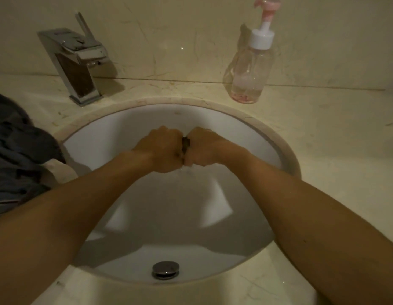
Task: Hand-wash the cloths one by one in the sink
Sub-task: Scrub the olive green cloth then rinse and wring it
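Over the far half of the white oval sink (107, 142), my left hand (160, 148) and my right hand (204, 148) are balled into fists pressed knuckle to knuckle. Both grip a small dark cloth (186, 144); only a sliver of it shows between the fists, the rest is hidden inside them. A pile of dark blue-grey cloths (17, 155) lies on the counter at the sink's left edge, with a pale piece of fabric (59, 172) hanging over the rim.
A square chrome faucet (76, 64) stands at the back left, no water visibly running. A clear pump bottle (250, 67) with pink liquid stands at the back right. The metal drain plug (165, 269) sits at the near side of the basin. Beige marble counter (323, 128) surrounds the sink.
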`<action>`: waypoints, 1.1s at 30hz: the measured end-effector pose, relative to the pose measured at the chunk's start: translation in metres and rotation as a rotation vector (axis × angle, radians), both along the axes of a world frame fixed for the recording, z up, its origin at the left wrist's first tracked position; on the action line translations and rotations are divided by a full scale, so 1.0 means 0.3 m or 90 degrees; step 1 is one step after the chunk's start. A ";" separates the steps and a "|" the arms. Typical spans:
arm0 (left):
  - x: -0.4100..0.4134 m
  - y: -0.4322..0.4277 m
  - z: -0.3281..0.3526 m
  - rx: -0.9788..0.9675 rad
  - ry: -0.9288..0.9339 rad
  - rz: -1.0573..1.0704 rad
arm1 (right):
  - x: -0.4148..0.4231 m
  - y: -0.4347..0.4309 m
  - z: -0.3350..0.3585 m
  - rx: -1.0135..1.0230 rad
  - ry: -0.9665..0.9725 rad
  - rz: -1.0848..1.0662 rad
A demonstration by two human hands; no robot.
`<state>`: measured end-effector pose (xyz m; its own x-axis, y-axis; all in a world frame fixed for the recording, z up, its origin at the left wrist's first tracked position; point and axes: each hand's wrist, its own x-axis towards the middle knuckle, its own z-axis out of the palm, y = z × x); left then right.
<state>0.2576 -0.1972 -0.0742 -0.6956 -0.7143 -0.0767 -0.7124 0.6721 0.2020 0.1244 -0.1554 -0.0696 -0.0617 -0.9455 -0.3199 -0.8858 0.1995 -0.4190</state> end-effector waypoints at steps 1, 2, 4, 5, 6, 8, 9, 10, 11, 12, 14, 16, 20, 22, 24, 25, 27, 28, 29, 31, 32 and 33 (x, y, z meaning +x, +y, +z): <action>-0.001 -0.004 -0.009 0.052 -0.001 0.008 | 0.006 0.005 -0.014 -0.044 0.056 0.038; -0.002 -0.011 -0.017 0.125 0.013 0.033 | 0.011 0.013 -0.020 -0.078 0.092 0.071; -0.001 -0.015 -0.014 0.333 0.072 0.110 | 0.016 0.024 -0.022 -0.119 0.137 0.125; 0.004 -0.015 -0.002 0.438 0.084 0.142 | 0.017 0.025 -0.022 -0.142 0.158 0.154; 0.012 -0.016 0.011 0.517 0.079 0.150 | 0.016 0.021 -0.025 -0.178 0.185 0.185; 0.027 -0.030 0.022 0.587 0.064 0.137 | 0.015 0.006 -0.034 -0.244 0.225 0.238; 0.032 -0.035 0.025 0.592 0.059 0.131 | 0.012 0.000 -0.041 -0.265 0.222 0.253; 0.037 -0.040 0.026 0.588 0.055 0.133 | 0.008 -0.006 -0.045 -0.277 0.211 0.263; 0.038 -0.041 0.028 0.583 0.051 0.140 | 0.002 -0.009 -0.048 -0.285 0.197 0.273; 0.036 -0.040 0.028 0.571 0.055 0.147 | -0.003 -0.015 -0.052 -0.289 0.185 0.277; 0.032 -0.045 0.011 0.473 0.091 0.149 | -0.004 -0.019 -0.056 -0.270 0.155 0.235; 0.029 -0.068 -0.023 0.245 0.142 0.134 | -0.016 -0.029 -0.064 -0.203 0.073 0.098; 0.030 -0.085 -0.055 -0.126 0.123 -0.019 | -0.075 -0.038 -0.027 -0.003 -0.318 -0.211; 0.025 -0.073 -0.057 -0.207 0.098 -0.043 | -0.091 -0.032 0.004 0.105 -0.438 -0.217; 0.016 -0.052 -0.058 -0.257 0.111 -0.079 | -0.087 -0.017 0.025 0.212 -0.451 -0.138; 0.017 -0.039 -0.053 -0.266 0.130 -0.098 | -0.077 -0.011 0.028 0.242 -0.425 -0.090; 0.022 -0.028 -0.039 -0.216 0.124 -0.093 | -0.051 -0.002 0.022 0.222 -0.327 -0.042; 0.022 -0.026 -0.036 -0.163 0.083 -0.073 | -0.040 -0.002 0.011 0.166 -0.248 -0.032; 0.018 -0.022 -0.033 -0.109 0.046 -0.059 | -0.032 -0.001 0.000 0.097 -0.149 -0.017; 0.004 -0.025 -0.037 0.002 0.025 -0.033 | -0.018 -0.002 -0.020 -0.030 0.036 0.036; -0.001 -0.025 -0.037 0.058 0.028 -0.019 | -0.010 0.001 -0.023 -0.069 0.090 0.068; -0.003 -0.027 -0.038 0.125 0.045 0.004 | -0.003 0.007 -0.018 -0.097 0.125 0.100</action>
